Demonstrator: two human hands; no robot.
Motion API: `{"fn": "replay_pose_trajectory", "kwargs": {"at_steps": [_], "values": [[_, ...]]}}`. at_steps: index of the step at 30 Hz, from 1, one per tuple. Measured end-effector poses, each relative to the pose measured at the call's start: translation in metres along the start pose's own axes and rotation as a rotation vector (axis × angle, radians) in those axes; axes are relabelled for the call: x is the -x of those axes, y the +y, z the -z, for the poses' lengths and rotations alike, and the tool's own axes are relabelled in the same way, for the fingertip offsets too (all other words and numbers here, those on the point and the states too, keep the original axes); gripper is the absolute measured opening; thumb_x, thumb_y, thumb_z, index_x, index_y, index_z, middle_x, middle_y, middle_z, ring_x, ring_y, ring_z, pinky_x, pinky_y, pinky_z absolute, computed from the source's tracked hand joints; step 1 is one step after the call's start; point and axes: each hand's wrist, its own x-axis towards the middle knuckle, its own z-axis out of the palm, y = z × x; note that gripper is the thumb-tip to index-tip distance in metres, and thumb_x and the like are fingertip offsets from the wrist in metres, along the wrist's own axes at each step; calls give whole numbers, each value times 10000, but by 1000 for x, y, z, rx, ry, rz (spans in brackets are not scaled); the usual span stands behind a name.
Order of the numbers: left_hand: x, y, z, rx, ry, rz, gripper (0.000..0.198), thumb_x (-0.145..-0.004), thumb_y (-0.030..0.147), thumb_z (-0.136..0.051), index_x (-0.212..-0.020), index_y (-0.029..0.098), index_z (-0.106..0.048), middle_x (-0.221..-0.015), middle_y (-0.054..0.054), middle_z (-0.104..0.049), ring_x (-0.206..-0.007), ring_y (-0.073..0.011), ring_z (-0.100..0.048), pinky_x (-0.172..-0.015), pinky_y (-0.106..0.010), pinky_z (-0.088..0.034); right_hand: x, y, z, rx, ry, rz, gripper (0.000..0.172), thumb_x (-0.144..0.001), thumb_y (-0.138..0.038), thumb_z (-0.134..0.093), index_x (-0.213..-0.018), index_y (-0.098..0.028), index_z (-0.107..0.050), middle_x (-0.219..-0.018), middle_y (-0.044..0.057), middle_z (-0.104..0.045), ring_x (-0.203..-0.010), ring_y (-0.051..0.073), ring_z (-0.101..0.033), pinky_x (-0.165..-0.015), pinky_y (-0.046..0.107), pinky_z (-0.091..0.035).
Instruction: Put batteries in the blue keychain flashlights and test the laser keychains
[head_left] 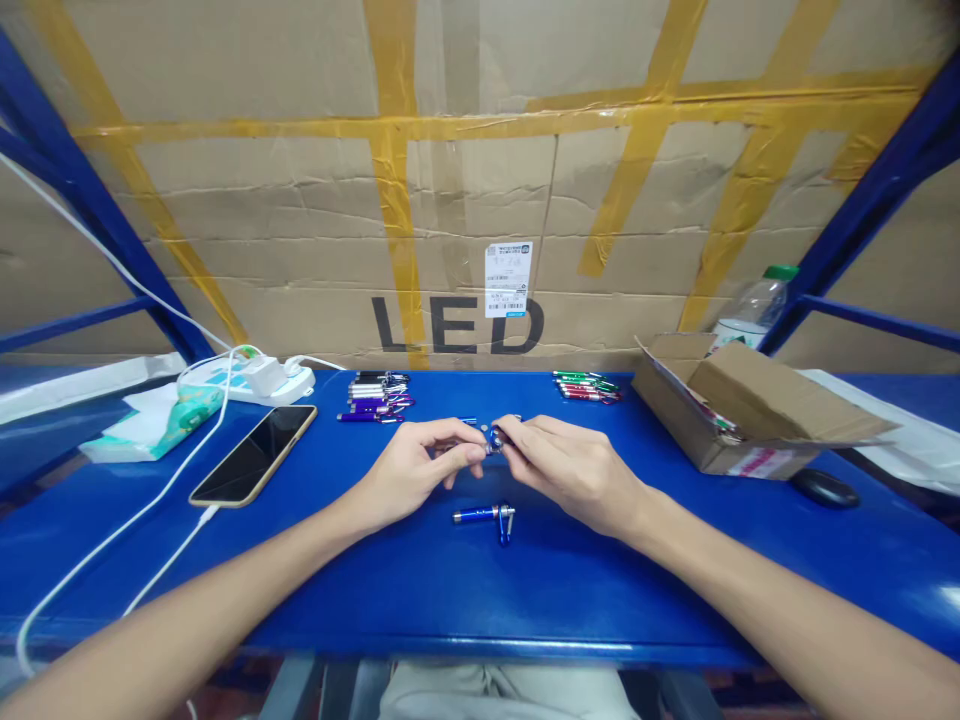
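Note:
In front of me, my left hand (431,460) and my right hand (574,465) meet over the blue table, fingertips nearly touching. Both pinch a small blue-and-silver flashlight part (493,441), mostly covered by my fingers. Just behind the fingertips lies a short blue tube (467,420), with a small round silvery piece (484,428) near it. Closer to me rests a blue mini flashlight (477,516) with a blue carabiner clip (505,526) at its right end. Purple, silver and black mini flashlights (373,405) lie in a row behind my left hand.
Green and red mini flashlights (586,387) lie at the back right, beside an open cardboard box (720,455). A black mouse (825,488) and plastic bottle (754,305) are near it. On the left are a phone (253,456), tissue pack (161,420), power strip (247,378) and white cables.

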Motion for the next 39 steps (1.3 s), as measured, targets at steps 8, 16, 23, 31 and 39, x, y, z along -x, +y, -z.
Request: {"fn": "replay_pose_trajectory", "kwargs": {"at_steps": [8, 16, 23, 31, 39], "values": [[-2, 2, 4, -232, 175, -152, 239, -983, 411, -749, -989, 184, -824, -860, -35, -811, -617, -121, -643, -583, -224, -491, 1, -1, -7, -306, -42, -228, 167, -1111, -200, -533, -1098, -164, -696, -801, 47, -734, -638, 154, -636, -597, 285, -491], [-2, -4, 8, -396, 209, -221, 184, -1004, 384, -738, -1028, 228, -831, -986, -24, -835, -844, -170, -738, -796, -255, -528, 2, 5, -4, -102, -100, -163, 218, -1123, -242, -511, -1113, -134, -699, -776, 53, -713, -657, 175, -645, -610, 295, -488], [-3, -6, 12, -424, 176, -166, 221, -1021, 407, -710, -1061, 219, -821, -1011, -38, -832, -870, -189, -741, -780, -265, -524, 4, 9, -5, 37, -185, -140, 232, -1119, -288, -524, -1186, -143, -692, -929, 107, -785, -815, 239, -691, -748, 366, -526], [-2, -6, 11, -447, 149, -143, 236, -1022, 419, -701, -1066, 217, -813, -1007, -34, -826, -854, -184, -718, -791, -267, -515, -1, 6, -2, -70, -276, -233, 232, -1085, -316, -595, -1256, -161, -621, -1144, 147, -728, -1011, 293, -631, -876, 422, -516], [-2, -2, 10, -439, 157, -159, 216, -1026, 398, -696, -1056, 216, -810, -1006, -30, -823, -858, -180, -712, -789, -267, -499, 2, 5, -3, -42, -326, -276, 203, -1077, -339, -600, -926, -215, -546, -880, 63, -678, -789, 229, -574, -704, 329, -382]]}}
